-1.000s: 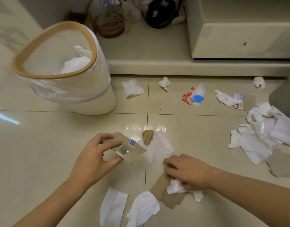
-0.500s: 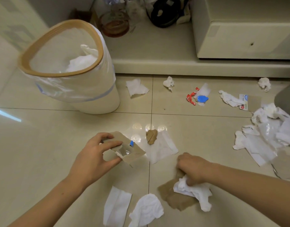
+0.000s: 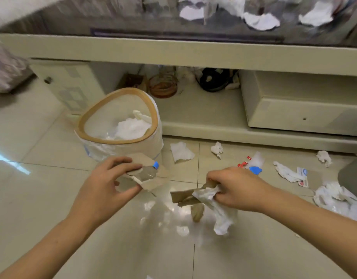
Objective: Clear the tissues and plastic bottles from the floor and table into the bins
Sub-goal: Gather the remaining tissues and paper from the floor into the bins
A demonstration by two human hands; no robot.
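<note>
My left hand (image 3: 107,182) grips a brown paper piece (image 3: 153,174) together with a crushed clear plastic bottle with a blue cap (image 3: 151,171), held just in front of the bin. My right hand (image 3: 236,188) grips a bunch of white tissue (image 3: 220,210) and brown paper (image 3: 183,196), lifted above the floor. The bin (image 3: 117,117) with a wooden rim and a clear liner stands behind my left hand and holds white tissues. Loose tissues (image 3: 181,152) lie on the floor tiles beyond my hands.
A low cream cabinet (image 3: 193,51) runs across the back, with tissues (image 3: 260,21) on its dark glass top. A blue and red wrapper (image 3: 252,166), more tissues (image 3: 286,173) and a white pile (image 3: 338,200) lie on the floor at right. A drawer unit (image 3: 302,109) sits under the cabinet.
My right hand has lifted the tissue and brown paper off the floor. My left hand has risen toward the bin with its load. The view has tilted up, showing the cabinet top.
</note>
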